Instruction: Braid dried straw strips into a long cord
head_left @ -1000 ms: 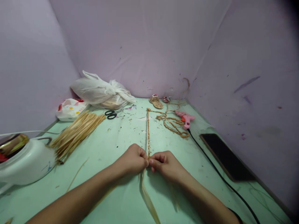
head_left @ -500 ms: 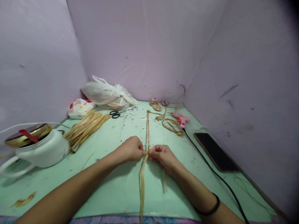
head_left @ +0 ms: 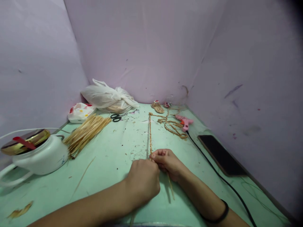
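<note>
A thin braid (head_left: 150,132) of tan dried fibre runs taut toward me from a knot at the back of the table. My right hand (head_left: 169,162) pinches its near end between thumb and fingers. A loose fibre strand (head_left: 170,186) hangs below that hand. Just in front and to the left, my left hand (head_left: 144,181) is closed with its back toward me, close against the right fingertips. A pale strand end (head_left: 132,217) shows below the left wrist, so this hand seems to grip the fibre strands; its fingertips are hidden.
On the left lie a bundle of dried fibre strips (head_left: 87,134), a white mug (head_left: 42,157) and black-handled scissors (head_left: 116,117). A white plastic bag (head_left: 106,94) sits behind. To the right are a pink glue gun (head_left: 185,122), its black cord, coiled braid (head_left: 174,127) and a phone (head_left: 221,154).
My left hand has moved from the braid's left side toward me and to the right, now covering the long loose strands. My right hand keeps its pinch on the braid.
</note>
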Demonstrator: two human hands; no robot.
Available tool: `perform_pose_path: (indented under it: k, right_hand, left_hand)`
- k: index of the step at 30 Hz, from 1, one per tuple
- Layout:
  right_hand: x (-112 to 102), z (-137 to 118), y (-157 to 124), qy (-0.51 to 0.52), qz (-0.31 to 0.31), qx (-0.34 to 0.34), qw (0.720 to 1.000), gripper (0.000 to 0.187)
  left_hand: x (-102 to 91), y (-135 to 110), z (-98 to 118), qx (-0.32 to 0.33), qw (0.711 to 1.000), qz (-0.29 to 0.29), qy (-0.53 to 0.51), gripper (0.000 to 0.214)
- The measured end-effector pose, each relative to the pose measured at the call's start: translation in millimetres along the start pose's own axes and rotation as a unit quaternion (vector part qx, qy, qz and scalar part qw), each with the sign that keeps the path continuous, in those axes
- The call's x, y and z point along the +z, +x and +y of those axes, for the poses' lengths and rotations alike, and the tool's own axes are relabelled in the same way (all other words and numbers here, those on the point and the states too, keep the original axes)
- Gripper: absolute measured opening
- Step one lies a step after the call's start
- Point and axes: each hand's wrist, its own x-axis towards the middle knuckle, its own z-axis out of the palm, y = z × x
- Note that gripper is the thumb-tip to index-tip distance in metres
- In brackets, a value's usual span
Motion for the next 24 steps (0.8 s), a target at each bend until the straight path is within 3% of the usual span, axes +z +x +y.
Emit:
perform_pose_path:
  k: [2, 4, 7, 9, 10, 13, 15, 19, 21, 24]
  right_hand:
    - [-2.5, -1.6, 0.3, 0.012, -0.021, 0.006, 1.000, 0.017]
    - [-5.9, -3.8, 0.5, 0.021, -0.048, 0.014, 0.999, 0.017]
    - [-10.5, -6.8, 1.5, 0.017, -0.083, 0.020, 0.996, 0.017]
    - [-12.3, -7.2, 3.2, -0.007, -0.091, 0.018, 0.996, 0.016]
    - [-12.8, -6.7, 4.4, -0.027, -0.090, 0.011, 0.996, 0.014]
    - [-12.9, -3.0, 6.7, -0.125, -0.065, -0.048, 0.989, 0.008]
    - [-12.6, -0.6, 5.0, -0.234, -0.023, -0.108, 0.966, 0.006]
    - [-12.9, -0.4, -6.1, -0.456, 0.068, -0.216, 0.861, 0.013]
    - [-14.0, -1.9, -10.3, -0.502, 0.082, -0.224, 0.831, 0.015]
    - [-15.7, -4.4, -11.7, -0.503, 0.094, -0.169, 0.842, 0.018]
  left_hand:
    - [-12.2, 8.7, -4.1, 0.013, 0.998, 0.048, 0.030, 0.030]
    - [-23.3, 20.2, -10.0, -0.035, 0.993, 0.096, -0.057, 0.027]
    - [-29.3, 34.8, -18.5, -0.148, 0.949, -0.048, -0.273, 0.025]
    - [-26.5, 39.7, -22.0, -0.164, 0.905, -0.143, -0.367, 0.017]
    - [-24.0, 41.0, -22.9, -0.162, 0.894, -0.160, -0.385, 0.013]
    - [-15.4, 43.3, -23.6, -0.179, 0.922, -0.130, -0.319, 0.011]
    - [-10.2, 45.3, -24.0, -0.186, 0.951, -0.091, -0.231, 0.014]
    - [-2.8, 49.6, -27.8, -0.116, 0.985, -0.010, -0.129, 0.013]
    - [-1.0, 50.3, -29.4, -0.073, 0.991, 0.010, -0.113, 0.016]
    - [0.7, 49.4, -29.8, -0.058, 0.992, 0.017, -0.109, 0.015]
